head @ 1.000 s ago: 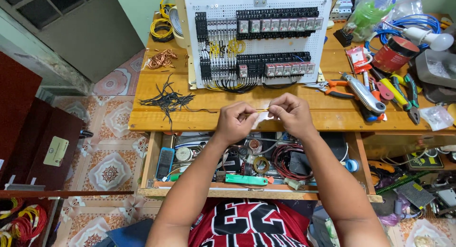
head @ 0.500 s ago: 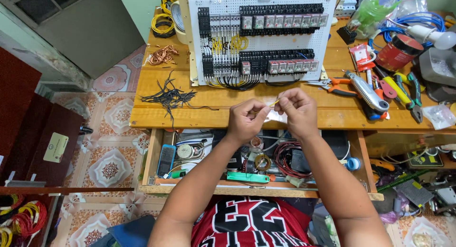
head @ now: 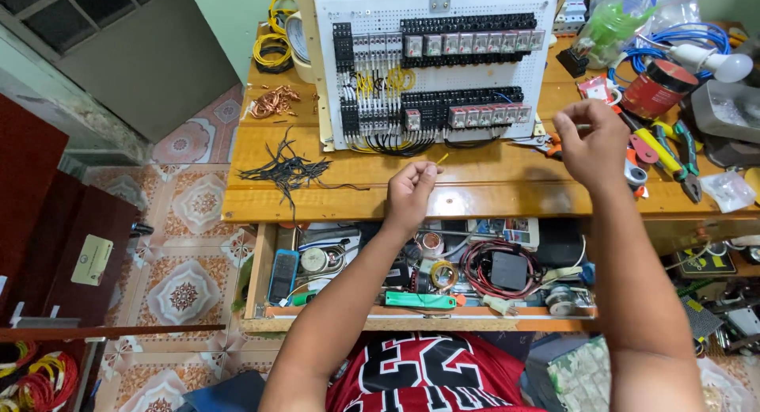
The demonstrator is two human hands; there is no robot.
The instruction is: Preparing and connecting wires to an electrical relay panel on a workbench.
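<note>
My left hand (head: 412,192) hovers over the front of the wooden bench (head: 475,197), fingertips pinched on a small yellow piece (head: 442,157). My right hand (head: 590,139) is raised at the right with fingers curled shut. It sits above orange-handled pliers (head: 546,147), and whether it holds anything is hidden. Behind both hands stands a white perforated panel (head: 435,64) fitted with rows of black relays and terminal blocks, with black and yellow wires.
A bundle of black wire offcuts (head: 289,173) and copper scraps (head: 273,103) lie on the bench's left. Hand tools (head: 673,155), a red can (head: 657,87) and a bulb (head: 724,64) crowd the right. An open drawer (head: 261,277) full of parts hangs below.
My hands were together in front of me on a small white item. They have separated: the right moved up and right toward the tools, and the left stays near the middle.
</note>
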